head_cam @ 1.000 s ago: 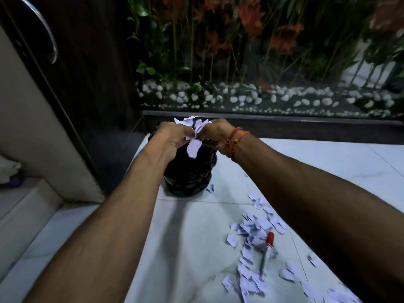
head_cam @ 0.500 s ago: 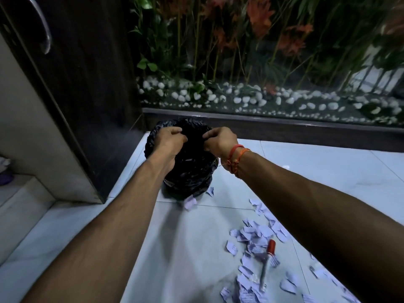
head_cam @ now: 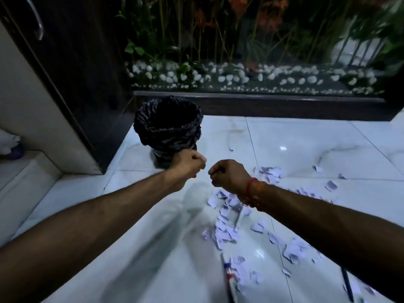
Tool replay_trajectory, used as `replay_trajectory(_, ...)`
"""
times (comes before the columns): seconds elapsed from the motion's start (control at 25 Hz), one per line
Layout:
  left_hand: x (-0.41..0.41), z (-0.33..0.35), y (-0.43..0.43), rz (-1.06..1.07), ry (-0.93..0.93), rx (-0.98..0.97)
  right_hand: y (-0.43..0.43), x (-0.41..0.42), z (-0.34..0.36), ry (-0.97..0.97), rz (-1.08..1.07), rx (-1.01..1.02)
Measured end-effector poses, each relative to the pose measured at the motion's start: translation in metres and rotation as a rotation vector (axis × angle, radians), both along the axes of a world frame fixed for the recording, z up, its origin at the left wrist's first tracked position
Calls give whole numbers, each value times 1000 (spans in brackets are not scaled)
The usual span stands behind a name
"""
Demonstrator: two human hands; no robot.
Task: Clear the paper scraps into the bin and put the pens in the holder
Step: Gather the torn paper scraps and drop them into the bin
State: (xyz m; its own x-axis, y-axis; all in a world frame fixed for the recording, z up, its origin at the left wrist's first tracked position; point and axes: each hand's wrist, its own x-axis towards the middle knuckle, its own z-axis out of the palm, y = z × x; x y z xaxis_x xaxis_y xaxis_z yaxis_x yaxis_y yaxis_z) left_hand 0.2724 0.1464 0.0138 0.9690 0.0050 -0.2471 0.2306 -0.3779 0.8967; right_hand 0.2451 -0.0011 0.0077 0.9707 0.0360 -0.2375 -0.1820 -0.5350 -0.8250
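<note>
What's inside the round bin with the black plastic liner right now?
The round black-lined bin shows only crinkled liner around its rim and upper walls. Deeper in is dark shadow, so whatever lies at the bottom, and how full it is, cannot be seen.

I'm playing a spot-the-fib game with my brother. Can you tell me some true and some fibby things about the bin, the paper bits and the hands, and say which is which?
1. The bin stands upright with a black bag in it. True.
2. All the paper scraps are inside the bin. False: many lie scattered on the floor.
3. The pen among the scraps is in the right hand. False: it lies on the floor, and that hand is curled with nothing seen in it.
4. White pebbles lie under the plants beyond the bin. True.
5. The red thread is on the left wrist. False: it is on the right wrist.
</note>
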Motion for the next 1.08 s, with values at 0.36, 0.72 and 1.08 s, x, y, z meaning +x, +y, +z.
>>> replay_trajectory(0.36,-111,-69,-100,-588,207,298,-130,-131,-60,286,33,-236)
replay_trajectory(0.72,-146,-91,-173,-865,0,484,-245,-194,-91,310,-41,-595)
replay_trajectory(1.08,-155,-112,-193,-985,-65,552,-280,-195,-112,290,-269,-577)
